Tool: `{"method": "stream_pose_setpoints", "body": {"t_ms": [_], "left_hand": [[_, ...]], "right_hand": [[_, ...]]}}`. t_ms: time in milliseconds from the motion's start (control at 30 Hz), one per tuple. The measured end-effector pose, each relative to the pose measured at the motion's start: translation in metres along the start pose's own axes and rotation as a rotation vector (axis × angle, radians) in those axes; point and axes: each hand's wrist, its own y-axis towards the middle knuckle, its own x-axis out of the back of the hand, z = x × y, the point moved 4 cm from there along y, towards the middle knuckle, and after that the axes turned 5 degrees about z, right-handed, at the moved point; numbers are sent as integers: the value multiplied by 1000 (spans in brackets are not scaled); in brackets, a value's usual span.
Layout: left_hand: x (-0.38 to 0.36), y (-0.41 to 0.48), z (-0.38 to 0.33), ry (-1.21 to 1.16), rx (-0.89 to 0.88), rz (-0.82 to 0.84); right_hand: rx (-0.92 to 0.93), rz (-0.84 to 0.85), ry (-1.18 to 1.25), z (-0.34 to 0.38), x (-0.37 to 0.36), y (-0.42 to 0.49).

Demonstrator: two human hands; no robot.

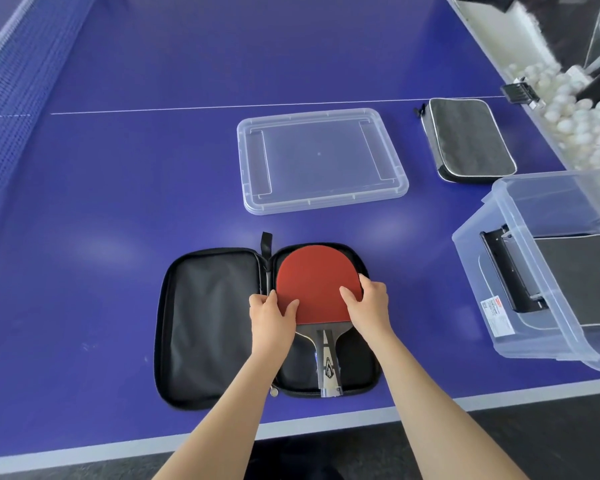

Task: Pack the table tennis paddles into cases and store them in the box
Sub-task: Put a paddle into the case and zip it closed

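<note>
A black zip case (208, 323) lies spread open near the table's front edge. A red-faced paddle (314, 282) lies in its right half, handle toward me. My left hand (271, 318) grips the paddle's left edge, thumb on the red rubber. My right hand (368, 303) grips the right edge the same way. A closed black case (468, 140) with white piping lies at the back right. The clear storage box (499, 271) stands at the right with another dark case (582, 271) inside.
The box's clear lid (321, 161) lies flat on the blue table (118, 168) behind the open case. A net (11, 98) runs along the left. A bin of white balls (575, 123) sits beyond the table's right edge.
</note>
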Motion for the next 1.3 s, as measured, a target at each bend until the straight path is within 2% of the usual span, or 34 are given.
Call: {"method": "stream_pose_setpoints", "body": {"t_ms": [133, 267, 333, 467, 533, 667, 800, 900, 1000, 1100, 1300], "left_hand": [[16, 0, 10, 8, -23, -56], [66, -4, 50, 218, -3, -301], [93, -9, 80, 253, 75, -386], [123, -16, 134, 225, 287, -358], [126, -20, 144, 205, 291, -313], [125, -25, 142, 92, 185, -278], [129, -36, 132, -209, 130, -231], [132, -51, 119, -347, 87, -200], [133, -70, 100, -399, -2, -212], [130, -89, 74, -434, -118, -195], [89, -116, 24, -326, -421, 34]], "right_hand": [[0, -19, 61, -1, 3, -9], [25, -105, 130, -11, 12, -23], [26, -121, 133, -18, 15, -31], [40, -135, 115, -27, 16, -44], [34, -115, 114, -30, 14, -47], [24, -92, 101, -30, 10, -51], [15, -106, 75, -23, 8, -52], [36, -147, 25, -13, 7, -54], [80, -169, 36, 5, 5, -60], [150, -108, 162, 30, -2, -71], [249, 88, 388, 87, -11, -96]]}}
